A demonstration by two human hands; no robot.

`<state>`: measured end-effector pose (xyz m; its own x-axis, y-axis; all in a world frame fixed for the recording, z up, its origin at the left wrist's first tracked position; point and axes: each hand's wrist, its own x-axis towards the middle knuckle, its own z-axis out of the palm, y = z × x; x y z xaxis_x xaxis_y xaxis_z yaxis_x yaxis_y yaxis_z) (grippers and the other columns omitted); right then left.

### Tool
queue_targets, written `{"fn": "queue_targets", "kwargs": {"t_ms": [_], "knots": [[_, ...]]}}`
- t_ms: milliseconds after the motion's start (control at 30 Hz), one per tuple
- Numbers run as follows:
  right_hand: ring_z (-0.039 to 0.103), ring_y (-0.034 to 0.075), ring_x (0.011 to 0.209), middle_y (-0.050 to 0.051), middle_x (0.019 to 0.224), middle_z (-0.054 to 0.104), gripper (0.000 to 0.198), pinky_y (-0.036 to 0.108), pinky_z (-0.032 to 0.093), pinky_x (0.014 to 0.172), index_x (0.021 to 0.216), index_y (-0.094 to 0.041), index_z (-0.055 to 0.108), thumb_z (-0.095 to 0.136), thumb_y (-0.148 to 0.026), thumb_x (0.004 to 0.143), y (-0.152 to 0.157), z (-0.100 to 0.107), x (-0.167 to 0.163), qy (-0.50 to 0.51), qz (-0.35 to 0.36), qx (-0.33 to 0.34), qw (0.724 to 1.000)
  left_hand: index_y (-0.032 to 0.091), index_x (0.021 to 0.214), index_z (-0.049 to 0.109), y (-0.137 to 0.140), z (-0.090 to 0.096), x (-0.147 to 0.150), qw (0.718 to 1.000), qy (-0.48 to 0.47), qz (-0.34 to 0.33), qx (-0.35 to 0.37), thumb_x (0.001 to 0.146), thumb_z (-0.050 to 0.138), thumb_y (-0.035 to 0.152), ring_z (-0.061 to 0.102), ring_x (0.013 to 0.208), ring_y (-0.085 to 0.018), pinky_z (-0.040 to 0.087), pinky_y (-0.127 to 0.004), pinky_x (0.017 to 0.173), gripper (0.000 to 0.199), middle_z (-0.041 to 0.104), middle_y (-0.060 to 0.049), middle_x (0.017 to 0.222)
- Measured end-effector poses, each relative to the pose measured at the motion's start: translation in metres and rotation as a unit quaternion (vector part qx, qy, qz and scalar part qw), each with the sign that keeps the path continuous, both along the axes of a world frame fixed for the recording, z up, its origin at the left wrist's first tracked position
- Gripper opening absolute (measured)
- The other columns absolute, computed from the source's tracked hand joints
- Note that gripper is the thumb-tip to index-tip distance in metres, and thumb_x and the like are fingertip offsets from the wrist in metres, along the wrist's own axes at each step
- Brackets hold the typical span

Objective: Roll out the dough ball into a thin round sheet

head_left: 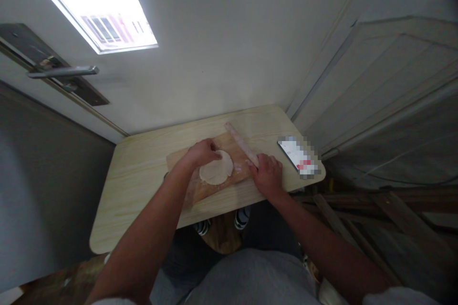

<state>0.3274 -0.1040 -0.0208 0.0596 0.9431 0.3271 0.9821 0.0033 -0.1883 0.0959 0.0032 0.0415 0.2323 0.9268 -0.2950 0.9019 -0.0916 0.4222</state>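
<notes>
A flat round of dough (pixel 216 170) lies on a floured wooden board (pixel 203 191). At the dough's upper left edge is my left hand (pixel 204 152), its fingers bent and the thumb over the dough, pinching that edge. My right hand (pixel 267 175) is wrapped around the near end of a rolling pin (pixel 240 142). The pin slants away to the upper left, its far end past the board's back edge, and is apart from the dough. Loose flour marks the board between the dough and my right hand.
The light wooden table (pixel 132 176) stands against a white door with a bright window (pixel 107 5) and a metal handle (pixel 64 72). A phone (pixel 297 156) lies near the table's right end. Wooden slats (pixel 358 228) are at the lower right.
</notes>
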Motion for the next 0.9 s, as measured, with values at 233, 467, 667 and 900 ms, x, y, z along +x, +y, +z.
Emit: {"fn": "queue_targets", "kwargs": {"t_ms": [233,467,667,900], "knots": [[0.053,0.026,0.090,0.009,0.091,0.066,0.035,0.035,0.027,0.078,0.099,-0.017,0.058,0.047,-0.050,0.099,0.000,0.000,-0.001,-0.007,-0.002,-0.002,1.000,0.019,0.090,0.076,0.001,0.018,-0.001,0.994,-0.061,-0.026,-0.092,0.076,0.064,0.032,0.068,0.081,-0.020,0.046,-0.027,0.068,0.023,0.077,-0.005,0.090],[0.054,0.026,0.092,0.008,0.094,0.067,0.032,0.035,0.027,0.079,0.099,-0.018,0.058,0.048,-0.049,0.099,0.000,0.001,-0.001,0.002,-0.001,-0.010,1.000,0.016,0.092,0.073,-0.003,0.011,-0.010,0.948,-0.253,0.155,-0.112,0.074,0.069,0.029,0.061,0.064,-0.016,0.042,-0.025,0.055,0.023,0.072,-0.005,0.079],[0.054,0.025,0.093,0.009,0.095,0.067,0.032,0.035,0.028,0.078,0.099,-0.018,0.058,0.049,-0.048,0.099,-0.001,0.004,-0.002,-0.003,-0.003,-0.025,1.000,0.013,0.106,0.068,-0.031,-0.006,-0.005,0.828,-0.445,0.324,-0.103,0.077,0.065,0.023,0.066,0.073,-0.015,0.053,-0.024,0.059,0.031,0.072,-0.010,0.102],[0.056,0.025,0.091,0.010,0.093,0.067,0.031,0.034,0.028,0.075,0.100,-0.017,0.059,0.049,-0.046,0.099,0.004,0.015,0.003,-0.016,0.013,-0.077,0.997,0.016,0.108,0.066,-0.052,-0.011,-0.018,0.820,-0.475,0.303,-0.103,0.072,0.064,0.014,0.064,0.063,-0.014,0.056,-0.028,0.061,0.036,0.070,-0.004,0.083]]}}
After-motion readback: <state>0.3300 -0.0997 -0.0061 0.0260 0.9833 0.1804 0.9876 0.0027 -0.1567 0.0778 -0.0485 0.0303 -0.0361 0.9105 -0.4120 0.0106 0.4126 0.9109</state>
